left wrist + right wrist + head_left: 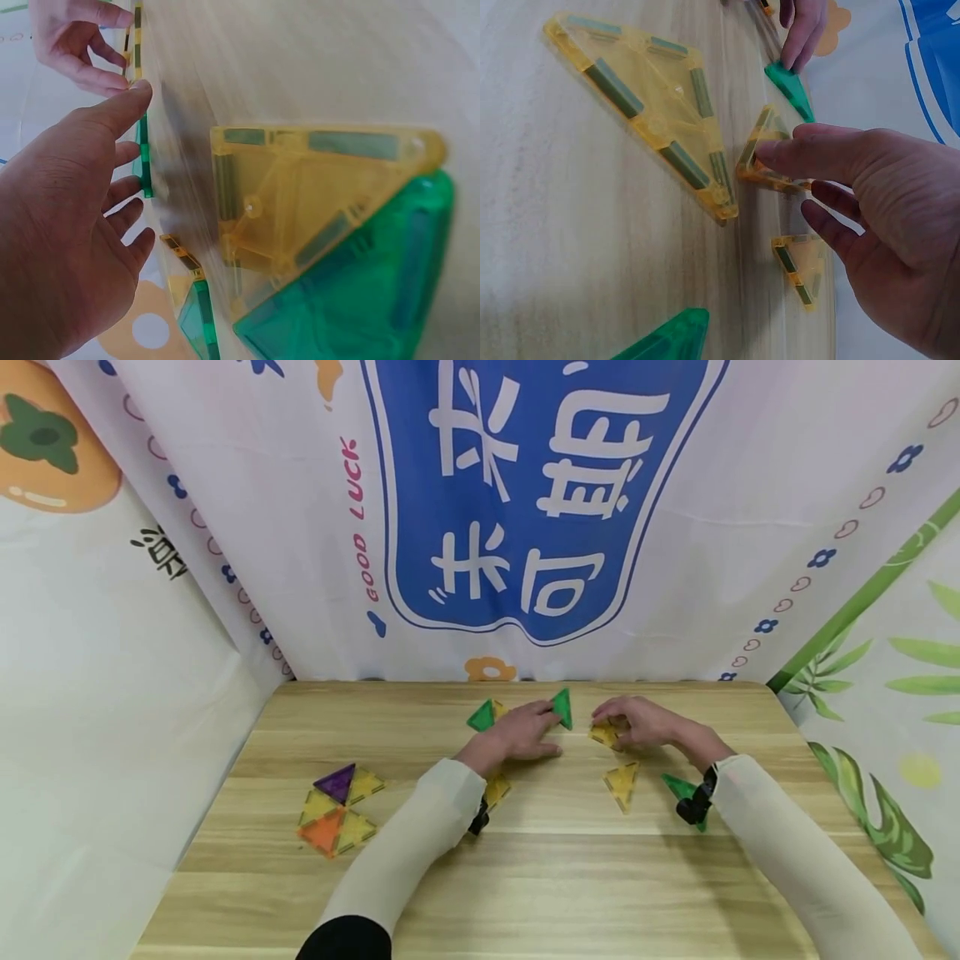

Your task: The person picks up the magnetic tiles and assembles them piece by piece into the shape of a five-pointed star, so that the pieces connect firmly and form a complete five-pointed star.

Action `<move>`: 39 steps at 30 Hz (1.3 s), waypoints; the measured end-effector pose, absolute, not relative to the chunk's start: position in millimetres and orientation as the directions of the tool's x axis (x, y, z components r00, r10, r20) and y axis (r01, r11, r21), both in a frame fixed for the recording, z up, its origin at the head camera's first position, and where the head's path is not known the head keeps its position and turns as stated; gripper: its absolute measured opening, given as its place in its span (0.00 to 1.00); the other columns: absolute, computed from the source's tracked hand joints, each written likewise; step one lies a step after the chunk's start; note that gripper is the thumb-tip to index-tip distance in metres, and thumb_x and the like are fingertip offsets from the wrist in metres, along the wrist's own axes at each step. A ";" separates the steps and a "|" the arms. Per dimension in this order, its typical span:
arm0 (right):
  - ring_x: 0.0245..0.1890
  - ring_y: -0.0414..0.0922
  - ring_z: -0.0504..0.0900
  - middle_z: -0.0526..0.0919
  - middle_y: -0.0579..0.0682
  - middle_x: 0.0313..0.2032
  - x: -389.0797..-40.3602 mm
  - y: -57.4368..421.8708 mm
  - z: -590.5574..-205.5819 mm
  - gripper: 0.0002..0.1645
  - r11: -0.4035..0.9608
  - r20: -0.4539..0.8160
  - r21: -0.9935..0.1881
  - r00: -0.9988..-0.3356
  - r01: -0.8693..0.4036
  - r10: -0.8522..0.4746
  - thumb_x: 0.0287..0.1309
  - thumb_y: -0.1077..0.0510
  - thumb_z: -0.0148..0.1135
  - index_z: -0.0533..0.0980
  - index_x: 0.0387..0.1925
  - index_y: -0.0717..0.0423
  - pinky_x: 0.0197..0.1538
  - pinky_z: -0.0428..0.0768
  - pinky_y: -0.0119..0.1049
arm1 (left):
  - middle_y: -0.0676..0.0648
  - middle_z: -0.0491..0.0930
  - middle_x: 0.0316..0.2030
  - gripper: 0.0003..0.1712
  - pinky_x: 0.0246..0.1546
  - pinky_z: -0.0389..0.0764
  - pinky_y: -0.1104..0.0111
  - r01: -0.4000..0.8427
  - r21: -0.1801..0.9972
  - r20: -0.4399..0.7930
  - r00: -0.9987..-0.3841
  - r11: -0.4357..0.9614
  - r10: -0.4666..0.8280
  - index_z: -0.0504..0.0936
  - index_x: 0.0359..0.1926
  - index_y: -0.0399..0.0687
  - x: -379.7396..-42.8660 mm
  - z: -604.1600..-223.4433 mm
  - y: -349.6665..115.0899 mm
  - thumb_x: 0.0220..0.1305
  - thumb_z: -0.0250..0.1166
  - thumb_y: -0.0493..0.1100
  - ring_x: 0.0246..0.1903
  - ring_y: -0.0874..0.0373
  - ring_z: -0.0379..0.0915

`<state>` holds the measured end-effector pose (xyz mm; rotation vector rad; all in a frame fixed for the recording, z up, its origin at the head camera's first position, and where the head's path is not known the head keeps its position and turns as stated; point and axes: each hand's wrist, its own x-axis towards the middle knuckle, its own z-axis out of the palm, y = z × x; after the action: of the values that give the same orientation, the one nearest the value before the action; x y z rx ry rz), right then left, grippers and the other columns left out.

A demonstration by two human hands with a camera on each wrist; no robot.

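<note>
a yellow tile (pixel 604 735) lies flat on the table (pixel 540 893), toward its far side. the right hand (pixel 637 722) pinches it, thumb against fingers. just left of it, apart, a green tile (pixel 562 708); the left hand (pixel 525 732) touches it with fingers nearly straight, thumb spread away and off the tile.

step in hand, as i judge it: placing or lining up these two tiles. next move seems to call for a light slide, edge kept to edge, no lifting.

pose: both forearms reach in from the near side, slanting toward each other; hands low, a narrow gap between them.

farther out: a loose yellow triangle (pixel 621 785) nearer the person, a second green piece (pixel 681 787) partly under the right wrist. a yellow-and-green pair (pixel 330 202), sides touching, by the left wrist. well off to the left, a cluster with a purple piece (pixel 336 783) and an orange piece (pixel 324 832) among yellow ones.
</note>
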<state>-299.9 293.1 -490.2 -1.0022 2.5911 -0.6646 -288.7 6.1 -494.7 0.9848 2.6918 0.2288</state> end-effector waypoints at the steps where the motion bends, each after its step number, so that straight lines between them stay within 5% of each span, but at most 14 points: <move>1: 0.66 0.65 0.76 0.82 0.62 0.63 -300.0 293.7 -490.6 0.27 0.652 -0.087 -0.510 -0.720 -0.561 -0.688 0.56 0.68 0.78 0.84 0.59 0.61 0.69 0.74 0.64 | 0.44 0.56 0.82 0.41 0.80 0.59 0.57 0.609 0.244 -0.188 -0.734 0.755 0.653 0.66 0.81 0.53 -287.7 -494.3 5.3 0.76 0.62 0.63 0.81 0.49 0.53; 19: 0.50 0.54 0.80 0.87 0.55 0.49 -289.8 286.8 -506.4 0.29 0.693 0.048 -0.466 -0.798 -0.549 -0.601 0.58 0.48 0.81 0.86 0.54 0.63 0.58 0.77 0.55 | 0.44 0.69 0.72 0.31 0.71 0.73 0.60 0.582 0.336 -0.141 -0.746 0.740 0.651 0.78 0.70 0.52 -271.2 -492.1 -4.4 0.73 0.68 0.60 0.70 0.51 0.66; 31: 0.61 0.61 0.79 0.83 0.60 0.59 -286.0 286.0 -499.0 0.29 0.643 -0.004 -0.520 -0.751 -0.562 -0.660 0.59 0.65 0.76 0.81 0.62 0.63 0.65 0.77 0.62 | 0.42 0.63 0.79 0.47 0.77 0.65 0.58 0.493 0.331 -0.152 -0.814 0.805 0.561 0.63 0.81 0.48 -279.1 -497.0 12.6 0.72 0.68 0.62 0.78 0.47 0.58; 39: 0.54 0.54 0.82 0.84 0.56 0.55 -288.3 284.1 -500.9 0.30 0.670 -0.024 -0.504 -0.767 -0.545 -0.641 0.58 0.65 0.78 0.81 0.62 0.63 0.58 0.82 0.55 | 0.44 0.66 0.77 0.48 0.76 0.66 0.58 0.468 0.299 -0.149 -0.838 0.832 0.525 0.63 0.81 0.48 -284.2 -502.5 22.1 0.71 0.68 0.65 0.77 0.49 0.59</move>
<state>-288.3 284.1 -500.9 -0.9647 2.6850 -0.7142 -284.2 22.1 -502.5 0.7668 2.7877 0.3695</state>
